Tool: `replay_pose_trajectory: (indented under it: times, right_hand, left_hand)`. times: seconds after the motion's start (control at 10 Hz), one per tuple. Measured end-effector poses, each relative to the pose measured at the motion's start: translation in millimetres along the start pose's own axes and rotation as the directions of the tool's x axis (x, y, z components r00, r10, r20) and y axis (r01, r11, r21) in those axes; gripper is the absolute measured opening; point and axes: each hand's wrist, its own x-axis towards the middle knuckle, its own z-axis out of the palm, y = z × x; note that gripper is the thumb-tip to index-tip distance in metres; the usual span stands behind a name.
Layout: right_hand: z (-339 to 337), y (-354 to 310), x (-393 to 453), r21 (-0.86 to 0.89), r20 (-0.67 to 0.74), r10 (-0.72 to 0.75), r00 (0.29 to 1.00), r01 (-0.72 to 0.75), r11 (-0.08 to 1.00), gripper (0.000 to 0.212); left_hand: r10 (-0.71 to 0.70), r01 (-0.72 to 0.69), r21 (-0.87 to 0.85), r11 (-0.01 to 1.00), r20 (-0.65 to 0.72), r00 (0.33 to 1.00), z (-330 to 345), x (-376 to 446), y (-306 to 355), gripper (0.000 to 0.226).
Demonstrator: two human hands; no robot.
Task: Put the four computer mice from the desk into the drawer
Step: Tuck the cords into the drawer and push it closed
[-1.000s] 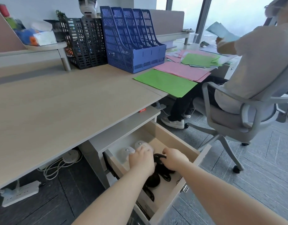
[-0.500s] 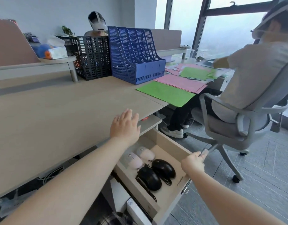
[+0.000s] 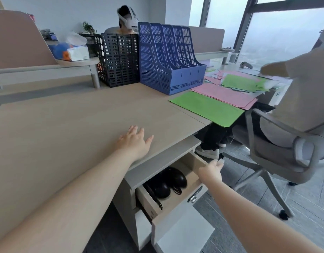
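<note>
The right hand (image 3: pixel 210 171), grip narrow on the drawer (image 3: pixel 193 162) front's far corner, is nearer than the flat, empty left hand (image 3: pixel 134 141) on the desk (image 3: pixel 66 125).

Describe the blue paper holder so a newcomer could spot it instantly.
Start at the long wooden desk and look to its far edge. Two slotted file racks stand side by side there; the blue file rack is the right one, next to the green sheet. Its neighbour, the black rack, is smaller.
</note>
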Motion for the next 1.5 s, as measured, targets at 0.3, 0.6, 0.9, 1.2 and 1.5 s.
replay_pose_trajectory:
  times: [0.3,0.6,0.9,1.2,1.5]
  right_hand:
    - [35.9,-19.9,23.7,0.249,-0.034,-0.057,0.998,0.064,0.966,0.034]
    - [60.1,-27.7,41.6,0.321,0.009,-0.111,0.994,0.102,0.942,0.019]
    - [59.8,-24.9,42.6,0.056,0.028,-0.24,0.97,0.238,0.97,0.036]
    - [36.1,-26.7,46.7,-0.247,0.265,-0.244,0.933,0.311,0.918,0.046]
    - [21.7,-37.3,20.9,-0.453,0.336,-0.218,0.916,0.36,0.815,0.034]
  left_hand:
    - [-0.026,0.026,0.021,0.999,-0.023,0.999,6.6,28.2,-26.8,0.068]
    - [-0.01,0.011,0.024,1.0,-0.031,0.999,11.3,45.5,-30.2,0.068]
    - [-0.009,0.01,0.039,0.999,-0.026,1.0,11.3,45.6,-29.3,0.069]
    - [-0.025,0.026,0.041,0.999,-0.036,0.999,12.0,32.2,-26.5,0.064]
    - [-0.028,0.029,0.036,0.999,-0.017,0.999,10.1,0.4,-29.1,0.064]
